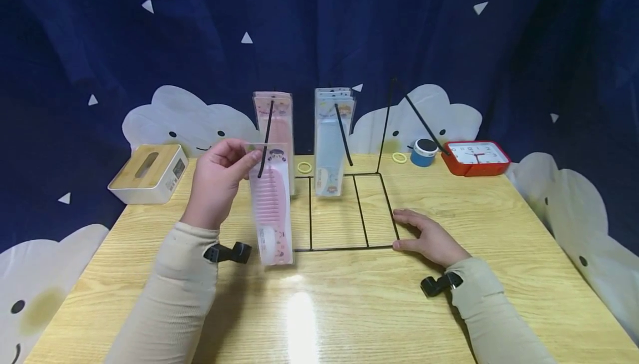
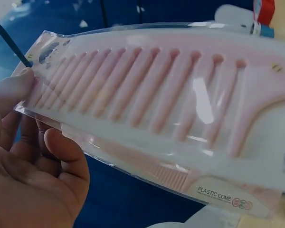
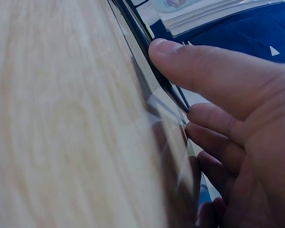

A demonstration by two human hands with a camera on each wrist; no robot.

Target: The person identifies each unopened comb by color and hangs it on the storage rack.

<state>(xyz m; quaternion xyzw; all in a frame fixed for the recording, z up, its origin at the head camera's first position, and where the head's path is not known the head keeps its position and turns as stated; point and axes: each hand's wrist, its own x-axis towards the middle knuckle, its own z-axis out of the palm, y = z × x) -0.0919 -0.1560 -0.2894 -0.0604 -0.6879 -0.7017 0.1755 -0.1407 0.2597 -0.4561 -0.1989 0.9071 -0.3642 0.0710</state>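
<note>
My left hand (image 1: 219, 181) pinches the top end of a packaged pink comb (image 1: 273, 203) between thumb and fingers. The clear pack hangs down in front of the rack's left black hook (image 1: 266, 139). In the left wrist view the hook (image 2: 12, 42) meets the pack's top corner beside my thumb. Behind it, more pink comb packs (image 1: 276, 110) hang on that hook. Several blue comb packs (image 1: 329, 136) hang from the middle hook. My right hand (image 1: 431, 239) rests on the table, its thumb and fingertips against the front right corner of the black wire rack (image 1: 391, 206).
The right hook (image 1: 424, 120) carries nothing and juts forward. A tissue box (image 1: 150, 172) stands at the left. Behind the rack lie two yellow rings (image 1: 304, 167), a blue round speaker-like item (image 1: 423, 153) and a red clock (image 1: 476, 157). A dark curtain (image 1: 199, 47) hangs behind the table.
</note>
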